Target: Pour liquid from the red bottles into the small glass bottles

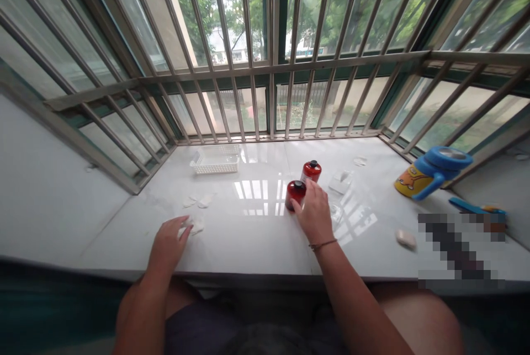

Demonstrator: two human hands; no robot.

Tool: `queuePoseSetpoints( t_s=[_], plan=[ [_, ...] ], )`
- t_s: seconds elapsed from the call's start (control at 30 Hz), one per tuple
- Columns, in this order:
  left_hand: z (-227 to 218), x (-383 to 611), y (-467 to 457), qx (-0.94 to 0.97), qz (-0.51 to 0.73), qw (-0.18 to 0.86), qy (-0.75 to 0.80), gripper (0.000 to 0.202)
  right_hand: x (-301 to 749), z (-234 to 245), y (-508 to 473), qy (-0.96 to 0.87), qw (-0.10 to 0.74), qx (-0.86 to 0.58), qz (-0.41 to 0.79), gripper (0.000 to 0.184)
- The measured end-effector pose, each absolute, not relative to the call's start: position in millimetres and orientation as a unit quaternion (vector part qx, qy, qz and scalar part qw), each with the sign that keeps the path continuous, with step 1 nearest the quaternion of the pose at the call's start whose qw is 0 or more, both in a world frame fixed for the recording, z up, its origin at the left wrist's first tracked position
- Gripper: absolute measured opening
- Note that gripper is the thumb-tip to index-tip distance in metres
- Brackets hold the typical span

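Note:
Two small red bottles with black caps stand on the white marble sill (256, 233). My right hand (314, 212) is curled around the nearer red bottle (295, 194); the farther red bottle (311, 170) stands just behind it, untouched. My left hand (169, 242) lies on the sill at the left, fingers bent over a small white cotton pad (194, 227). More white cotton pads (201, 201) lie a little farther back on the sill.
A white plastic basket (216, 160) sits at the back left by the window bars (269, 68). A blue and yellow cup (430, 173) lies tipped at the right. A small clear box (340, 183), a white oval piece (406, 239) and a blue tool (476, 208) are nearby.

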State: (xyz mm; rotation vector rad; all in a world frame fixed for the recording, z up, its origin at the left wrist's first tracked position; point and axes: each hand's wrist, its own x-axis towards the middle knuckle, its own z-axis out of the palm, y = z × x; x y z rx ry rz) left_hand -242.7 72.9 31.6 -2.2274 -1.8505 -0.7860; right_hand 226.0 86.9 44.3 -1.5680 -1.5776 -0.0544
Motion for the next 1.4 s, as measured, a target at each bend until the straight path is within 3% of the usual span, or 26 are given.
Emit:
queuePoseSetpoints(
  t_s=[0.17,0.3,0.53,0.77,1.1,1.33,1.4],
  plan=[
    [56.5,-219.8,63.0,-0.71,-0.329,0.074,-0.619,0.038,274.1,37.5,65.9,-0.593,0.412,-0.687,-0.081,0.081],
    [69.7,-197.5,57.7,-0.641,-0.392,0.021,-0.66,0.045,299.4,14.1,47.9,-0.565,0.379,-0.732,-0.025,0.089],
    [77.2,-127.0,47.0,-0.571,-0.511,-0.254,-0.59,0.045,251.7,-15.5,20.5,-0.558,0.426,-0.708,0.069,0.08],
    [84.2,-50.2,26.4,-0.563,-0.502,-0.465,-0.464,0.04,163.2,-15.7,-4.3,-0.638,0.437,-0.611,0.17,0.077],
    [61.8,-25.1,23.9,-0.565,-0.481,-0.507,-0.439,0.035,149.4,-3.0,-4.5,-0.664,0.417,-0.595,0.175,0.075],
    [49.3,-19.0,28.4,-0.657,-0.407,-0.442,-0.456,0.026,148.3,-7.5,-3.3,-0.656,0.421,-0.595,0.196,0.073],
    [44.1,-19.3,28.7,-0.686,-0.392,-0.413,-0.453,0.027,151.4,-5.4,-5.0,-0.67,0.416,-0.574,0.22,0.08]
  ],
)
